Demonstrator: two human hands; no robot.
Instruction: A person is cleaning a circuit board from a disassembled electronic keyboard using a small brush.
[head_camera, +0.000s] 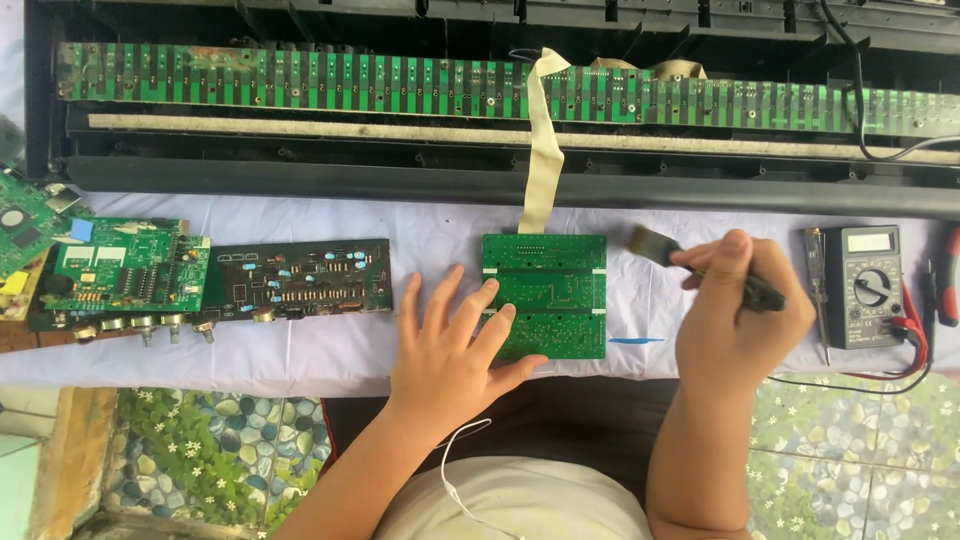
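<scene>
Over at the far left lies a cluster of green circuit boards (120, 270), and just beside it a long dark board (300, 278) with knobs along its near edge, all on the white cloth (300, 350) that covers the table. Next comes the person's left hand (450, 350), fingers spread wide and flat, gripping nothing; its fingertips press down on the near left corner of a square green board (555, 290), with the thumb along the board's bottom edge. A pale ribbon cable (540, 140) runs up from that board's top edge to the long green strip of contacts (400, 85) inside the opened keyboard case (500, 185) at the back. Just right of the square board, the right hand (735, 320) is closed around the dark handle of a small brush (700, 265), whose bristles point left, near the board's upper right corner but not touching it. Farther right stand a screwdriver (817, 290) and a grey multimeter (870, 285) with red and black leads
</scene>
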